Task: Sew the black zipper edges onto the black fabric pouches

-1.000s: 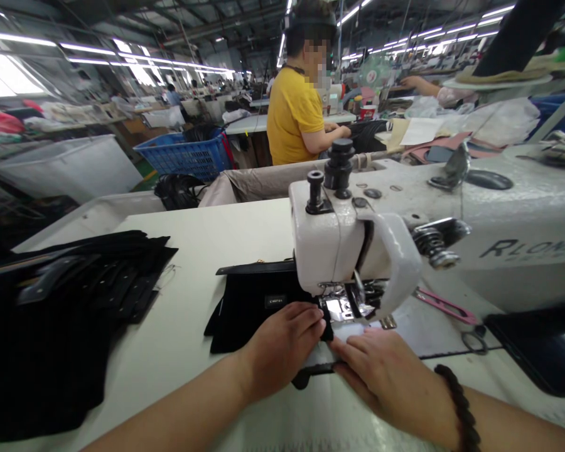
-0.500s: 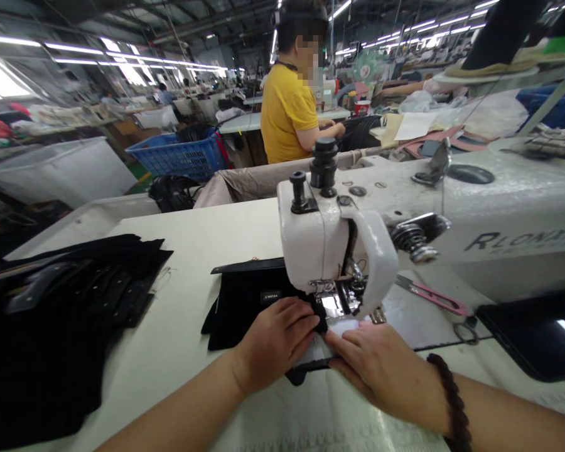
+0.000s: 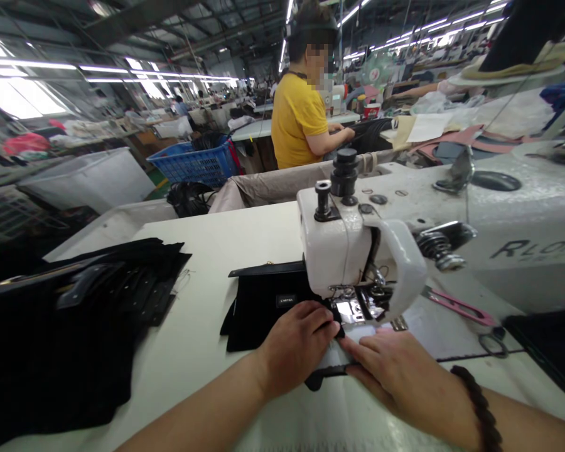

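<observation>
A white sewing machine [image 3: 358, 251] stands on the white table [image 3: 207, 314]. A black fabric piece [image 3: 263, 304] with a small label lies under its needle area. My left hand [image 3: 296, 345] rests on this piece just left of the presser foot, fingers curled and pressing down. My right hand [image 3: 395, 376] lies flat on the near side, fingers stretched toward the foot, touching a black strap end [image 3: 322, 376]. A dark bead bracelet [image 3: 480, 408] circles my right wrist.
A stack of black fabric pieces [image 3: 75, 314] lies at the left of the table. Pink-handled snips [image 3: 456, 304] and a dark tablet [image 3: 550, 351] lie to the right. Beyond sits a person in a yellow shirt [image 3: 301, 119], by a blue basket [image 3: 193, 163].
The view shifted slightly; both hands stay at the presser foot on the black piece with little visible movement.
</observation>
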### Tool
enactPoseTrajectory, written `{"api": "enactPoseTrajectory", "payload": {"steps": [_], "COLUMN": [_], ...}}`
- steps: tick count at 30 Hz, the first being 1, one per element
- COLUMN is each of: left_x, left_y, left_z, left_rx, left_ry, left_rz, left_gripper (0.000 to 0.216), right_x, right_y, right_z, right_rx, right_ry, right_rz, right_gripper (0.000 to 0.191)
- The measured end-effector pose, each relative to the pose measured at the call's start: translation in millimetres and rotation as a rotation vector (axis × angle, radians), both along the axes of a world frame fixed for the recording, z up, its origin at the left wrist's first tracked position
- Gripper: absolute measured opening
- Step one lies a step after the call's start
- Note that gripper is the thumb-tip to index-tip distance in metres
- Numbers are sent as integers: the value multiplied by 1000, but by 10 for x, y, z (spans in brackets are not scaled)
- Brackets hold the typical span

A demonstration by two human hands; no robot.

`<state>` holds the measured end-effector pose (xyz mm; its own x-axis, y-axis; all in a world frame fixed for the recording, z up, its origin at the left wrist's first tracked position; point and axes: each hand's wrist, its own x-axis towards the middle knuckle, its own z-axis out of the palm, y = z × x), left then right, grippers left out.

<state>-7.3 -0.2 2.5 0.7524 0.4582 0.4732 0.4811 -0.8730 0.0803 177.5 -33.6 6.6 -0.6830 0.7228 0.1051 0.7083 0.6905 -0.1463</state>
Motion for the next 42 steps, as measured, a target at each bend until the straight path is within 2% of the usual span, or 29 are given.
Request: {"api": "enactPoseTrajectory", "payload": {"steps": [6,13,17,23,29,34,42], "left_x": [-21,-28,-18,-5,-18,-45,-29], "left_y": [16,64,90,72,58,104,107], "left_z": [-60,-31,19,24,-12,-29,-85], "left_rx": [-20,3,5,-58,1,72,46], "left_ry": [36,102,-39,-179,-130,-42,-9], "left_rz": [6,-14,-9,13,31,-11,-2], "left_gripper": [16,20,31,27,30,38,33], "right_x": [4,9,14,16,15,-8,-17], "right_y": [-18,10,15,31,42,31,29], "right_z": [1,46,57,93,114,129,104], "right_rx": [-53,-152,-186,-209,-248,-297,-309], "right_ry": [-15,-25,-45,-56,-43,-51,6], "right_rz": [-21,-66,-63,-65,-56,-77,-76], "right_gripper": [16,18,19,22,20,22,23]}}
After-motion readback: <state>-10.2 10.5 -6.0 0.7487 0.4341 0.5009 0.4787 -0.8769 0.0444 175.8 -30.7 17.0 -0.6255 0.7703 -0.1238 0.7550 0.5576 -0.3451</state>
